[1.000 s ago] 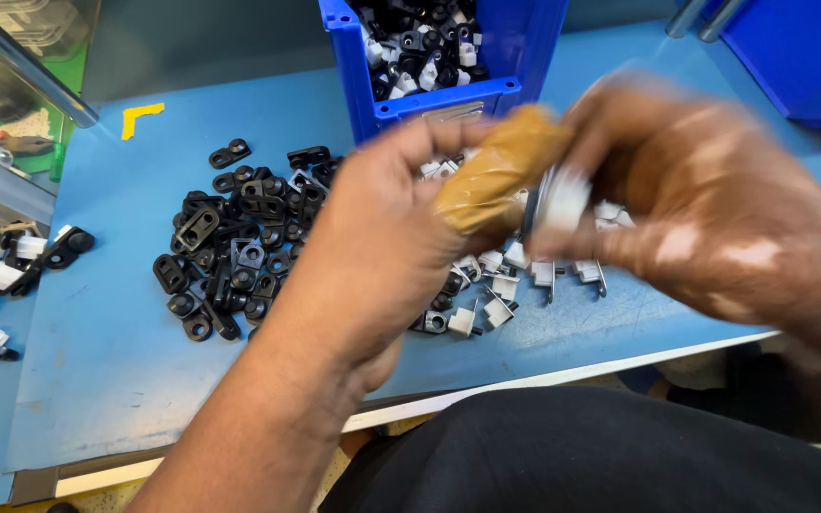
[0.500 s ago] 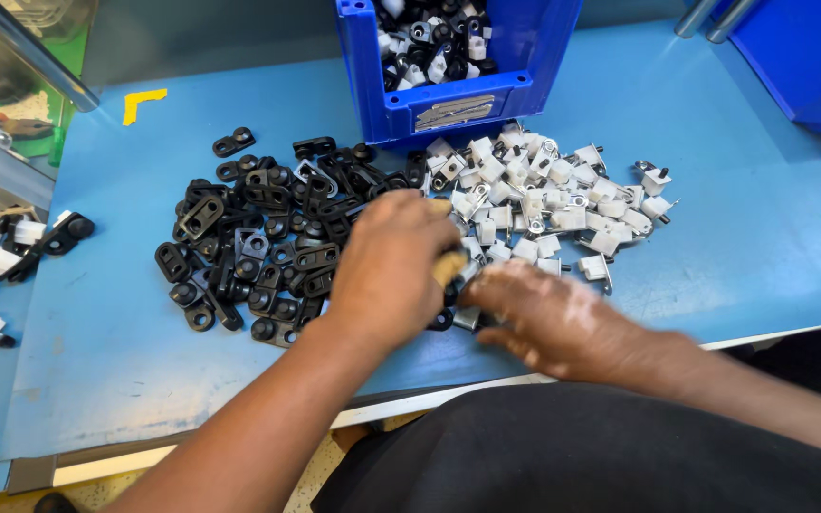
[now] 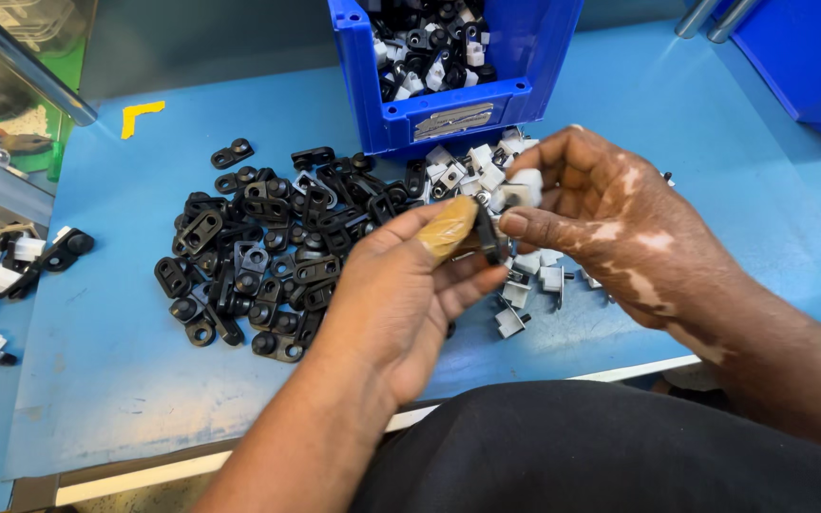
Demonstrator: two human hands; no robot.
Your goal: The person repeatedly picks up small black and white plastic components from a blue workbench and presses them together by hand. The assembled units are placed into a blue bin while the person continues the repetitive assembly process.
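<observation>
Left hand [image 3: 410, 294]: pinches black clip [image 3: 488, 237]
Right hand [image 3: 610, 223]: grips white clip [image 3: 523, 188]
Worktop [image 3: 106, 361]: blue, beneath both

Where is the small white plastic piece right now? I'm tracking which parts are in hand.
In the head view, the white piece is pinched in the right hand, just below the blue bin.

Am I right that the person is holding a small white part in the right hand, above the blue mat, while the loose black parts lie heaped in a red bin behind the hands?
Not quite: the bin is blue, not red, as the head view shows. The rest holds: the right hand holds a small white part above the blue mat.
</observation>
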